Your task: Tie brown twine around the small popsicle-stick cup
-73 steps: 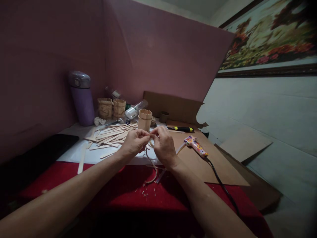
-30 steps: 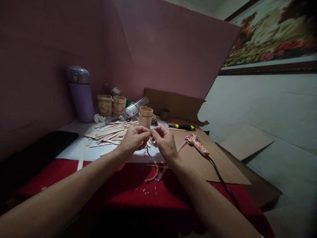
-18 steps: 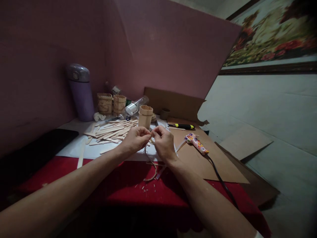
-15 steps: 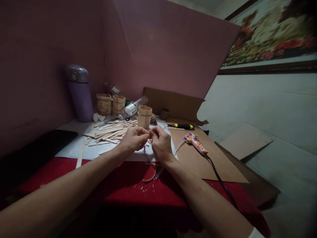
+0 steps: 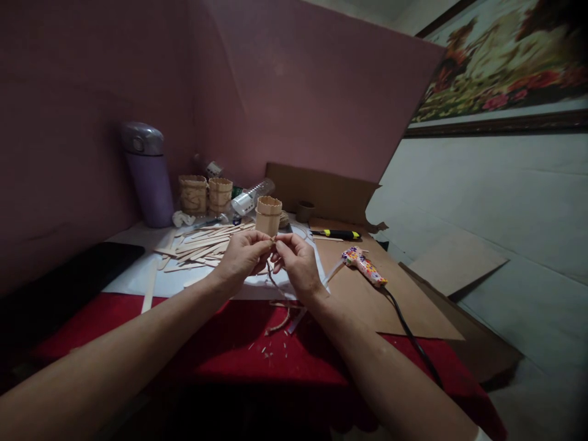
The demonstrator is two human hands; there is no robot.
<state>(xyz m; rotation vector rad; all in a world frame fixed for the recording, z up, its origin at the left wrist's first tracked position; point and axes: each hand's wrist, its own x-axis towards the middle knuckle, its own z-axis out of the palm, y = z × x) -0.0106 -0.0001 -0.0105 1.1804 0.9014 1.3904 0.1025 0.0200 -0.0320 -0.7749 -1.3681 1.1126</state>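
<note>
My left hand [image 5: 245, 256] and my right hand [image 5: 297, 262] meet fingertip to fingertip, both pinching a thin brown twine [image 5: 274, 282]. The twine hangs below the fingers, and a curved piece lies over the red cloth's edge. Just behind the fingertips stands a wooden-stick cup [image 5: 268, 214], upright, with a band around its upper part; its lower part is hidden by my hands. Left of my left hand, many flat wooden sticks [image 5: 202, 246] lie heaped on white paper [image 5: 133, 275].
A purple bottle [image 5: 149, 177], two stick cups [image 5: 206, 195] and a clear plastic bottle [image 5: 250, 197] stand or lie behind. On the cardboard [image 5: 399, 306] at right are a yellow-black cutter [image 5: 340, 234] and a patterned glue gun [image 5: 364, 266] with its cord. Red cloth [image 5: 220, 349] covers the front.
My fingertips have shifted slightly left and up, still together. My right hand's fingers are spread a little more below the pinch, and the hanging twine has moved slightly.
</note>
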